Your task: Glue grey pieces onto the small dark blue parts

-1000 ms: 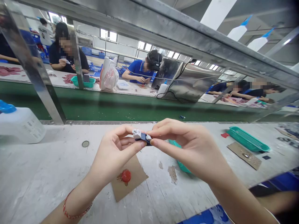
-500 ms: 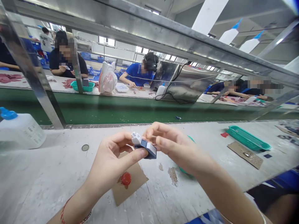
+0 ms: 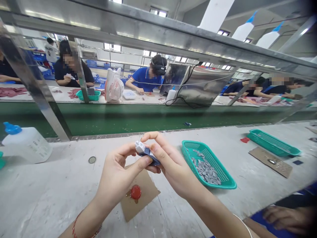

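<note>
L grip pinched on a sm. navy-and-white block, R grip closed round its other end, so block's b/w the two. Just below, brown card w/ glossy round red pc; to the R, green perforated basket, grey bits inside; far L, whitish jug, label too sm. to read.

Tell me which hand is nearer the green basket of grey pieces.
The right. The right hand is left of the green basket; the left hand is farther left.
</note>
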`<state>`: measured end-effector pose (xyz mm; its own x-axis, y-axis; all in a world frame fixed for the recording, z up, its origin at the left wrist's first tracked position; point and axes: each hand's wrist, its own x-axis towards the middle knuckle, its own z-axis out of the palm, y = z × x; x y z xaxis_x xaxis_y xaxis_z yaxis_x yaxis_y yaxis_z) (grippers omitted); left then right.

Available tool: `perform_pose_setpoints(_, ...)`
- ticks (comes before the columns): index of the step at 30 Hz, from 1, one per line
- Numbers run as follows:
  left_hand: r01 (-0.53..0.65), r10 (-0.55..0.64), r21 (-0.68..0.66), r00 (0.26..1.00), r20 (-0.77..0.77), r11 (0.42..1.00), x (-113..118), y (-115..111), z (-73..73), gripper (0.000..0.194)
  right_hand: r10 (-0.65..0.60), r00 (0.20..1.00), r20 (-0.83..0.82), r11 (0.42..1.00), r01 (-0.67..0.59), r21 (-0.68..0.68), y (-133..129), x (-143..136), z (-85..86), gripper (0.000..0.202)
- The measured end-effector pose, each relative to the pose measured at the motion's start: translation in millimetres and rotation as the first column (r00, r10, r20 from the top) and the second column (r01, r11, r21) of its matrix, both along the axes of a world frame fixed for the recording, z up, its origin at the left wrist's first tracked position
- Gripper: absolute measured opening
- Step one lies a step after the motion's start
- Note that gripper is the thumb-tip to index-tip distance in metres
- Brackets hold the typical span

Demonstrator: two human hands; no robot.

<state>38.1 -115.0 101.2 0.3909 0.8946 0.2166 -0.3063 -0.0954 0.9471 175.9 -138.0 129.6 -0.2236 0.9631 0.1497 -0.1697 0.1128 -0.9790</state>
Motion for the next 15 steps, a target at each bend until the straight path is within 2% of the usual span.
perform_pose_setpoints(2,-0.024,0.026,0.031,0.999,-0.048,0.999,4.0,-2.0,-2.7,0.017,-0.056,0.998,-0.005,0.998,0.056,0.015,2.8,1.8,-6.5,0.019)
perform_pose_setpoints(5,-0.112,0.12,0.068,0.986,-0.119,0.991,12.9,-3.5,-10.4,0.034,-0.14,0.989,-0.049,0.99,0.14,0.004,5.9,1.7,-21.3,0.026)
perform_pose_setpoints(7,-0.145,0.152,0.054,0.974,-0.17,0.988,19.5,-1.6,-17.2,0.035,-0.13,0.989,-0.075,0.991,0.126,-0.051,6.8,1.6,-32.6,0.034)
perform_pose_setpoints(9,-0.123,0.121,-0.002,0.973,-0.195,0.992,25.2,3.2,-24.5,0.028,-0.081,0.995,-0.058,0.993,0.076,-0.085,7.3,7.2,-43.5,0.042)
perform_pose_setpoints(11,-0.11,0.097,-0.064,0.979,-0.177,0.992,28.7,11.2,-32.1,0.032,-0.057,0.998,0.029,0.997,0.059,-0.058,7.9,24.9,-53.4,0.049)
perform_pose_setpoints(13,-0.161,0.146,-0.101,0.979,-0.142,0.982,29.5,22.8,-40.8,0.041,-0.157,0.965,0.211,0.988,0.156,0.021,8.8,59.0,-62.9,0.045)
perform_pose_setpoints(14,-0.203,0.188,-0.107,0.973,-0.131,0.973,29.0,30.1,-45.8,0.045,-0.262,0.902,0.344,0.965,0.253,0.071,9.2,82.1,-67.9,0.039)
perform_pose_setpoints(15,-0.246,0.232,-0.105,0.964,-0.129,0.964,28.1,38.5,-51.3,0.05,-0.386,0.783,0.487,0.919,0.372,0.13,9.7,108.3,-73.4,0.033)
